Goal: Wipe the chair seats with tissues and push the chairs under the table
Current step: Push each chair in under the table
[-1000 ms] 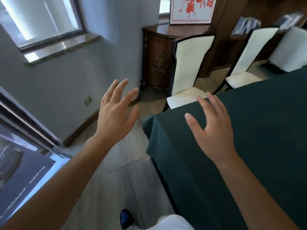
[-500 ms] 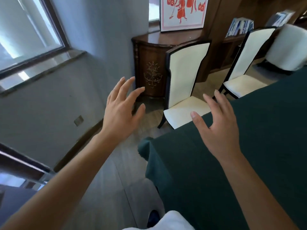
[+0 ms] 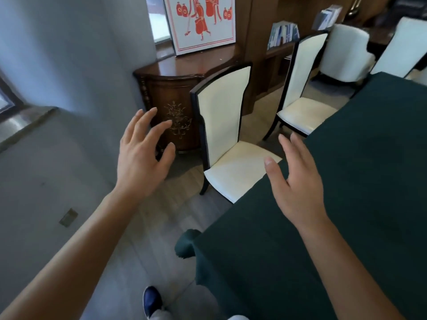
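Note:
A cream chair with a black frame [image 3: 233, 172] stands ahead, its seat partly under the edge of the table with the dark green cloth [image 3: 346, 204]. A second cream chair [image 3: 302, 112] stands farther along the same side. My left hand [image 3: 143, 155] is raised in the air, left of the near chair, fingers spread and holding nothing. My right hand [image 3: 295, 181] hovers over the table's edge beside the near seat, fingers straight and empty. No tissue is in view.
A carved dark wooden cabinet [image 3: 171, 107] stands against the grey wall behind the near chair, with a red-and-white picture [image 3: 201, 21] on it. More cream chairs [image 3: 346, 54] and a shelf with booklets [image 3: 282, 34] are at the back right. My blue shoe [image 3: 151, 301] is on the grey floor.
I have walked forward along the table toward the near chair, which now looks larger and closer. Both hands stay raised and empty, drifting toward the chair.

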A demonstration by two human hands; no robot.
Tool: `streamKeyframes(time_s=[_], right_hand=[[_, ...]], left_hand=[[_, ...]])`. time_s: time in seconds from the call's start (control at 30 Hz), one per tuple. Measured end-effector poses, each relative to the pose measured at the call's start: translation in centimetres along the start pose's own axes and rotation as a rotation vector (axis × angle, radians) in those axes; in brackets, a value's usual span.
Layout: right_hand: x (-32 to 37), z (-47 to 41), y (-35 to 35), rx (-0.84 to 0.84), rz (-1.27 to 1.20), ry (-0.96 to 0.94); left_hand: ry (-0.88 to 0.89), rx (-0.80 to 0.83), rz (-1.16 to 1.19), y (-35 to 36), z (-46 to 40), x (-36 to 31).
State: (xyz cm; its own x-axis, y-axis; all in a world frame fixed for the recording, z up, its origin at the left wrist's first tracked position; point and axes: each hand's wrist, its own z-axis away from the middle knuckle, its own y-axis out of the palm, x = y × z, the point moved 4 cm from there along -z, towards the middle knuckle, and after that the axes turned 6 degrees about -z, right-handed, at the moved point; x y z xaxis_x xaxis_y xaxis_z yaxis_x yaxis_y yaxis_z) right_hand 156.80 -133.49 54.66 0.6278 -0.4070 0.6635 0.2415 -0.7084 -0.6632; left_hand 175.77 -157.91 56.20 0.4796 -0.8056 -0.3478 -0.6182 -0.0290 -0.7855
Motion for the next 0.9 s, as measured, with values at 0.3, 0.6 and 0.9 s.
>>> streamKeyframes(time_s=[0.3, 0.6, 0.9], right_hand=[[4.9, -6.3, 7.3, -0.112, 0.075, 0.119], [8.6, -11.4, 11.9, -0.269, 0.131, 0.234], [5.0, -17.9, 13.6, -0.416, 0.161, 0.345]], left_hand=[[0.141, 0.070, 0.146, 2.1, -10.3, 7.4], [0.344, 0.149, 0.234, 5.1, -20.4, 11.6], [0.497, 0.216, 0.308, 12.3, -28.4, 9.4]])
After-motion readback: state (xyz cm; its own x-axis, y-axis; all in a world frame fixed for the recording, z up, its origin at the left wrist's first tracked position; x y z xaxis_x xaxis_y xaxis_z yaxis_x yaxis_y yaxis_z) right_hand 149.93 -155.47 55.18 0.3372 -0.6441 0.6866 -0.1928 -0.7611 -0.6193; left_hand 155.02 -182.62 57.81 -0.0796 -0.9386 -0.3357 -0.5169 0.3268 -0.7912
